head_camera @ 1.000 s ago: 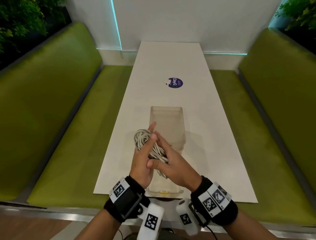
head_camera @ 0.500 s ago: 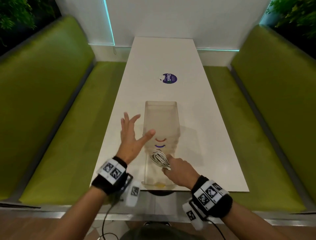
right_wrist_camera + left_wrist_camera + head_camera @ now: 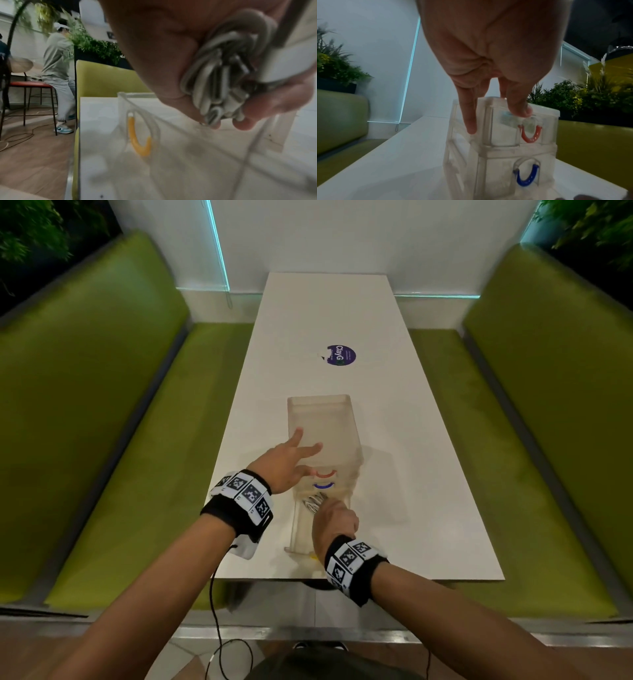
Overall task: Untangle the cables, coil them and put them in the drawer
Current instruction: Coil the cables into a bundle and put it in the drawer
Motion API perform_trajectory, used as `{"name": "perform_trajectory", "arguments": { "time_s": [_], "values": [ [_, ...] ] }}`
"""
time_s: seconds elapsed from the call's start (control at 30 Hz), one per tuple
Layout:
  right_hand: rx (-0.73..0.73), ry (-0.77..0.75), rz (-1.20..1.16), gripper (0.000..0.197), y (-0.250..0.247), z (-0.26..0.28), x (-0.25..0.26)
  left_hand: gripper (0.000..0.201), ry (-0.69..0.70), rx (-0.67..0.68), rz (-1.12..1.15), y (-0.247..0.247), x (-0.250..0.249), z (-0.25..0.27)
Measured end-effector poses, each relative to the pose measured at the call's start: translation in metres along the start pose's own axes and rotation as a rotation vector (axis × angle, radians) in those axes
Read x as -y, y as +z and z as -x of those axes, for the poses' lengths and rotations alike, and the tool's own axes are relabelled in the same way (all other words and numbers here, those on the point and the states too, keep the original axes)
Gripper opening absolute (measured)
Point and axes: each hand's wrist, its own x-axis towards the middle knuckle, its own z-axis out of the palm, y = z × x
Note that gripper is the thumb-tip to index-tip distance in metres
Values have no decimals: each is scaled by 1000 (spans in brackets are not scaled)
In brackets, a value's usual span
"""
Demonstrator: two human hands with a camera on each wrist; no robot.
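Observation:
A clear plastic drawer unit [image 3: 322, 422] stands on the white table [image 3: 404, 440], with a red handle [image 3: 326, 474] and a blue handle [image 3: 323, 486] on its front. Its bottom drawer [image 3: 299, 529], with a yellow handle [image 3: 137, 139], is pulled out toward me. My right hand [image 3: 334, 522] grips a coiled grey-white cable [image 3: 313, 501] inside that drawer; the right wrist view shows the cable [image 3: 221, 83] bunched between thumb and fingers. My left hand [image 3: 291, 460] lies with straight fingers [image 3: 518, 106] on the unit's top front edge, one finger down its left side.
Green bench seats [image 3: 102, 440] run along both sides of the table. A round purple sticker [image 3: 340, 356] lies further up the table. A person on a red stool [image 3: 56, 67] sits off to the side in the right wrist view. Thin black leads hang below my wrists.
The left hand let go of the coil and moved onto the drawer unit's top. The right hand carried the coil down into the pulled-out bottom drawer.

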Motion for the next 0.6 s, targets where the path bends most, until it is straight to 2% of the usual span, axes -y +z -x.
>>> {"name": "perform_trajectory", "arguments": {
  "time_s": [0.27,0.37,0.53,0.6],
  "values": [
    [7,-57,-21,44,-5,-8,1,53,-3,35,18,-9,-2,-6],
    [-60,-101,-141,47,-3,-7,0,52,-3,35,43,-11,0,-10],
    [-77,-30,-559,84,6,-3,6,52,30,24,54,-4,4,-13],
    [-42,-63,-723,101,14,-3,2,51,37,8,68,-3,6,-14]
  ]
}}
